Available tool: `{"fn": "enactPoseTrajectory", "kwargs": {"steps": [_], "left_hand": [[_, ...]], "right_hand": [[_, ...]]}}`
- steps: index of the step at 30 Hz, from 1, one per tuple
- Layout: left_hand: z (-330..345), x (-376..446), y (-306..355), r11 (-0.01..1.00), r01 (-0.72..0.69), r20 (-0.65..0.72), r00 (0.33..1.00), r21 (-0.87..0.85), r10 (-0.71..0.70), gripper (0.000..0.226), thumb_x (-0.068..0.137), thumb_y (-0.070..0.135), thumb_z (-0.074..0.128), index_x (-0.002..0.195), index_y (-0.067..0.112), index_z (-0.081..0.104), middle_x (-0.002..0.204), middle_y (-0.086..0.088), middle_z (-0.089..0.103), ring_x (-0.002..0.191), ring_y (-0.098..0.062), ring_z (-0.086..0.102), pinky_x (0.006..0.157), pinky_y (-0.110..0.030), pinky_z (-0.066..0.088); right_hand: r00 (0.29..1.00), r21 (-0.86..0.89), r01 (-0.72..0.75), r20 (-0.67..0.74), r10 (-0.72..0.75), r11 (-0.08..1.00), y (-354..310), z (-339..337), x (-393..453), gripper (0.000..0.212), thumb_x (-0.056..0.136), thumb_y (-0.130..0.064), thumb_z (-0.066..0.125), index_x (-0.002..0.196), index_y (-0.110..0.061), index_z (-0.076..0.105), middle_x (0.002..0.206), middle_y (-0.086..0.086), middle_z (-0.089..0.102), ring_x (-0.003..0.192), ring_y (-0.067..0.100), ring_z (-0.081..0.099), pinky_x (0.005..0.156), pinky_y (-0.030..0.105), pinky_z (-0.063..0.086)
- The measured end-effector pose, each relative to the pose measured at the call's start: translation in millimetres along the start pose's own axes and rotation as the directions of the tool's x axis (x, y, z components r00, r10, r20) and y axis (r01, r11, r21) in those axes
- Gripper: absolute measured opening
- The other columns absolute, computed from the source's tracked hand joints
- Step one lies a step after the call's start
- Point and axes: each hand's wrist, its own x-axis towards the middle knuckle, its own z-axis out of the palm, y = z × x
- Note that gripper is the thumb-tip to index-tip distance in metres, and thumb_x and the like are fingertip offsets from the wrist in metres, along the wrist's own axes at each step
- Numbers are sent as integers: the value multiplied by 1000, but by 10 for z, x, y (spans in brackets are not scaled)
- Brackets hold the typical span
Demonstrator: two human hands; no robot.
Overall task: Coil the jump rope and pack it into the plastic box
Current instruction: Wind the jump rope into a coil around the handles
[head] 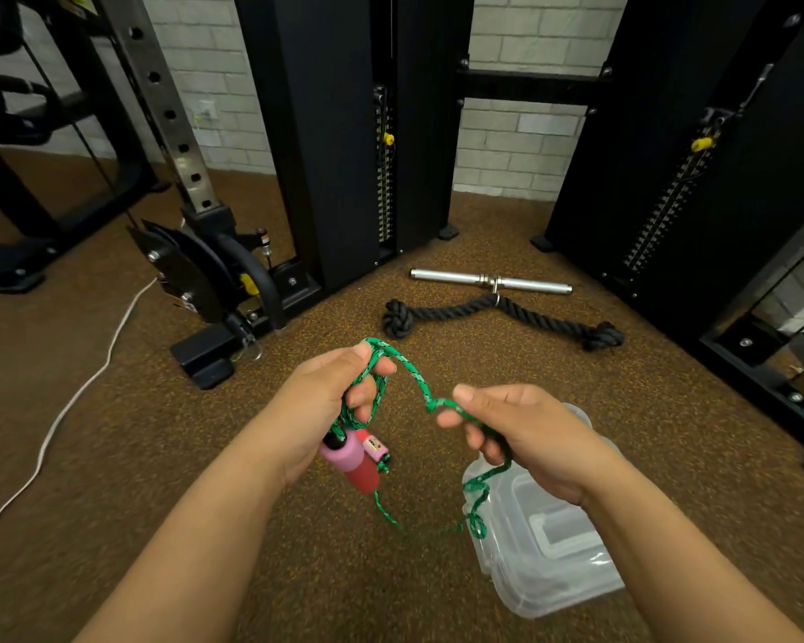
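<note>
- Gathering loops: we are clamping our left hand around the coils of the green jump rope, pink handles hanging below the palm so they anchor the bundle.
- We are pinching the free strand between thumb and fingers of our right hand, feeding slack toward the coil.
- The rope's tail is dangling over the plastic box, which is sitting on the floor under our right wrist, within easy reach for packing.

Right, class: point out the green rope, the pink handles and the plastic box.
Green rope [418, 381], head view, on the span between the two hands.
Pink handles [347, 456], head view, on the foam grip below the left hand.
Plastic box [544, 563], head view, on its clear lid.
</note>
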Motion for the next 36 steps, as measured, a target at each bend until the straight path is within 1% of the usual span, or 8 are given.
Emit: {"fn": "enactPoseTrajectory", "kwargs": {"steps": [7,14,19,23,26,30,33,36], "left_hand": [[-39,20,-7,995,-17,-46,999,-102,13,34,100,27,38,86,7,62,50,5,37,45,-8,38,56,-25,35],[35,-4,-40,996,39,139,989,82,-51,35,99,29,38,89,8,63,50,7,41,48,-9,42,58,-24,40],[152,-49,-31,969,47,299,947,242,-120,33,100,28,38,90,9,64,52,8,42,52,-9,45,61,-21,42],[105,-45,-19,982,62,270,957,176,-109,33,99,29,39,87,9,63,50,8,41,49,-9,43,59,-22,41],[61,-45,-35,992,89,253,961,90,-109,32,98,28,40,85,8,61,48,7,40,46,-7,40,56,-23,39],[118,-38,-44,995,87,249,966,-42,-74,34,98,27,39,91,4,64,50,6,40,47,-8,40,54,-20,40],[117,-29,-54,990,57,195,980,-131,-31,36,97,28,40,102,2,66,54,4,43,52,-10,42,57,-20,41],[93,-30,-66,976,61,145,989,-208,-31,36,98,27,41,113,2,63,60,2,53,56,-11,47,60,-21,44]], "right_hand": [[1000,-137,-6,19,9,991,78,-17,18,2,78,-16,73,79,-15,74,62,-3,64,56,6,54,58,20,45],[983,-383,-22,-179,-51,923,245,14,117,17,74,-10,77,73,-23,66,74,-5,65,73,11,61,81,39,54],[982,-123,189,23,-188,974,183,115,111,33,86,-2,62,113,-21,62,111,0,69,106,8,63,92,22,49],[974,-214,207,-50,-222,955,201,81,138,16,91,-14,58,98,-14,73,100,17,72,90,16,60,85,29,44],[965,-66,191,-171,-200,979,211,33,170,19,92,-18,57,83,-19,74,91,11,74,90,19,65,92,34,47],[973,22,180,-151,-175,983,244,188,199,19,97,-12,44,96,-6,62,76,5,67,71,19,67,76,27,53],[983,-177,129,-104,-149,976,390,344,206,20,99,-10,41,92,-15,59,64,0,56,54,10,55,57,20,45],[968,-536,164,-75,-240,828,484,390,215,20,98,-20,43,91,-19,62,61,-12,50,56,6,49,59,28,43]]}}
